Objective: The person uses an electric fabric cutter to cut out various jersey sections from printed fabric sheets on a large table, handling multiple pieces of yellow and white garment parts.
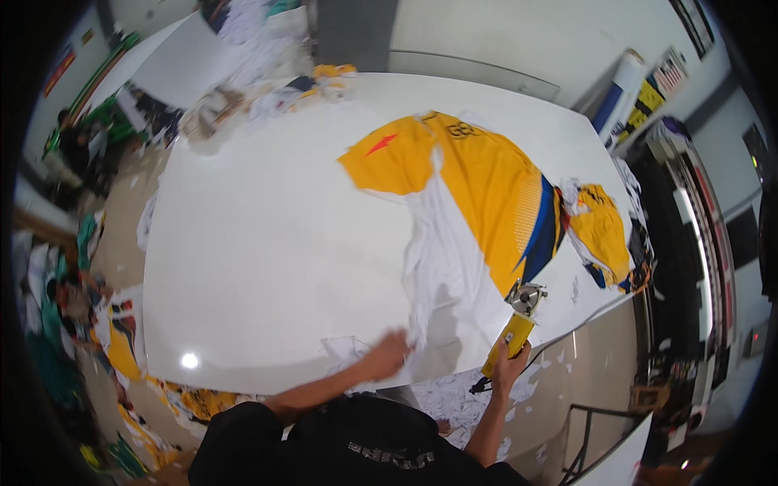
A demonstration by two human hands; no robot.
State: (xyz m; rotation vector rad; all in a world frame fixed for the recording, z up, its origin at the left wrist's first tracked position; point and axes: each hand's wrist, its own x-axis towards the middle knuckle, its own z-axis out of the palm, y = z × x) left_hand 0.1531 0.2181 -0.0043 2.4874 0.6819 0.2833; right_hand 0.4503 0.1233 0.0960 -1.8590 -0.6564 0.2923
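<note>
My right hand [509, 368] is wrapped round the yellow body of an electric rotary fabric cutter [514, 330]. The cutter's round metal head sits beside the lower tip of a printed yellow shirt panel [486, 182]. Blue and dark bands run along that panel's right side, and a yellow sleeve shape with a red mark extends to its left. White fabric [433, 251] hangs off the yellow print toward the table's near edge. At its lower left edge my left hand [387, 356], smeared by motion, is closed on the fabric. A small white scrap [344, 348] lies beside that hand.
The sheet lies on a large white table [259, 227]. A pile of cut yellow pieces [600, 231] sits at the right edge; more pieces [292, 93] lie far left. A cord runs from the cutter past the right edge. White scraps cover the floor [478, 397]. Someone sits far left.
</note>
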